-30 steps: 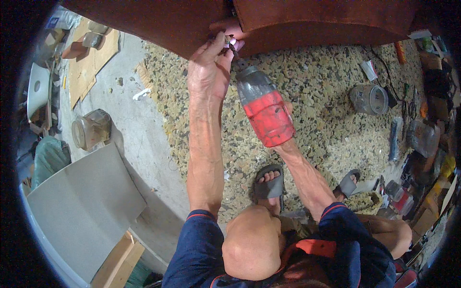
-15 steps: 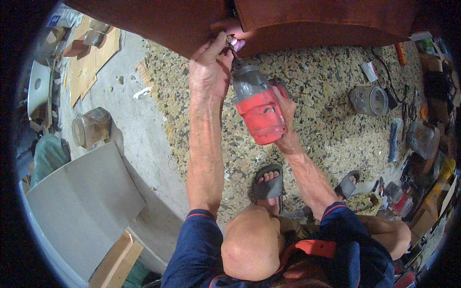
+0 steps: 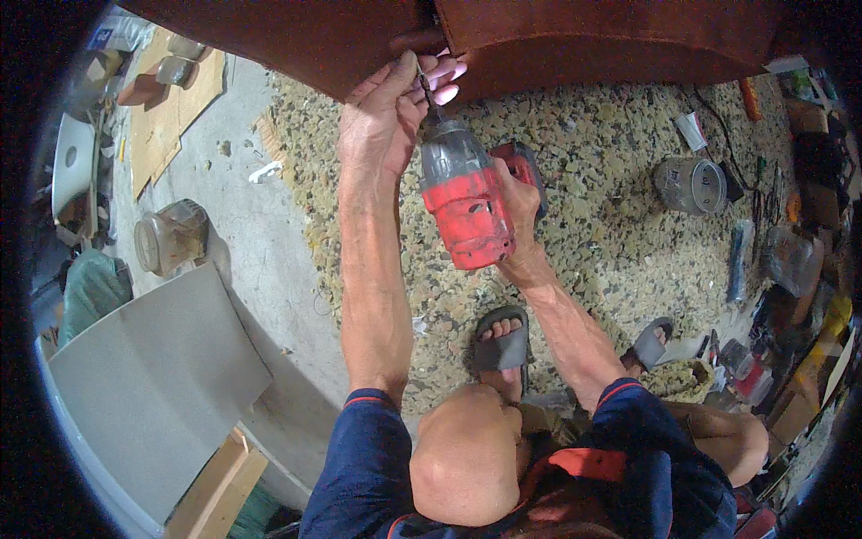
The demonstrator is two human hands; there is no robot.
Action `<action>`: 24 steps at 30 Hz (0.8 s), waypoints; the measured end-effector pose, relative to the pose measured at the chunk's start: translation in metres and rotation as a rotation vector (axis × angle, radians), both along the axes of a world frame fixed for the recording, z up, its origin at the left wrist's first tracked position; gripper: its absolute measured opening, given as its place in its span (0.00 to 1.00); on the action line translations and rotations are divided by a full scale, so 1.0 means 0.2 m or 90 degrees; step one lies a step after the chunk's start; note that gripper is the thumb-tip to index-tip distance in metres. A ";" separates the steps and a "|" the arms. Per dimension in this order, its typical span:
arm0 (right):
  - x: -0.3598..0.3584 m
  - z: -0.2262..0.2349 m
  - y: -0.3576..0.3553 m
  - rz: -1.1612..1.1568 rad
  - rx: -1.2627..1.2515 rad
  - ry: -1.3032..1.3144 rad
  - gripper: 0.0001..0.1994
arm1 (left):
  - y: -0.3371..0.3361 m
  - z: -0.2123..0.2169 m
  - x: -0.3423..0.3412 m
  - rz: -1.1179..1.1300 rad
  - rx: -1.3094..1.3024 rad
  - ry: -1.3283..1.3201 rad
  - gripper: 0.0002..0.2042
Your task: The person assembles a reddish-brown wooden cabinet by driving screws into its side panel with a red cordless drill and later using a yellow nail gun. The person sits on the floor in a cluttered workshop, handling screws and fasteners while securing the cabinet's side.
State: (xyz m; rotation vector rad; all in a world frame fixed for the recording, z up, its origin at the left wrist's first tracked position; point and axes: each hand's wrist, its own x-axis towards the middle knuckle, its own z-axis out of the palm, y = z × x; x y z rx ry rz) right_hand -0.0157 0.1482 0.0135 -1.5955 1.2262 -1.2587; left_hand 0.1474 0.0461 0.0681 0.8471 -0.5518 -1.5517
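Note:
My right hand (image 3: 518,202) grips the handle of a red and black impact driver (image 3: 469,211), which points away from me. A thin dark driver bit (image 3: 426,90) sticks out of its nose. Beside the tip of that bit, my left hand (image 3: 386,112) has its thumb and forefinger pinched together; whatever lies between them is too small to make out. Its other fingers are stretched out under pinkish light. Just beyond both hands hangs the lower edge of a reddish-brown covered piece of furniture (image 3: 575,67), with a seam near the bit's tip.
Under my hands lies a speckled foam mat (image 3: 593,242) on the concrete floor. A clear jar (image 3: 171,238) and a curved grey panel (image 3: 162,377) are at left. At right stand a round tub (image 3: 691,187) and clutter. My sandalled foot (image 3: 501,350) is below the driver.
Both hands and the driver have shifted a little to the left. The bit's tip has come away from the furniture's edge, and more of my left fingers shows behind it.

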 end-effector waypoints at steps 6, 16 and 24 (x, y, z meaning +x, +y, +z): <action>0.03 -0.07 0.00 0.011 0.076 -0.048 0.18 | -0.02 -0.05 -0.01 -0.035 -0.058 0.054 0.14; 0.04 -0.11 0.01 -0.020 -0.043 0.018 0.20 | -0.02 -0.06 0.03 -0.046 -0.029 0.005 0.14; 0.06 -0.16 0.01 0.001 0.002 -0.013 0.23 | -0.02 -0.06 -0.01 -0.010 -0.032 0.059 0.13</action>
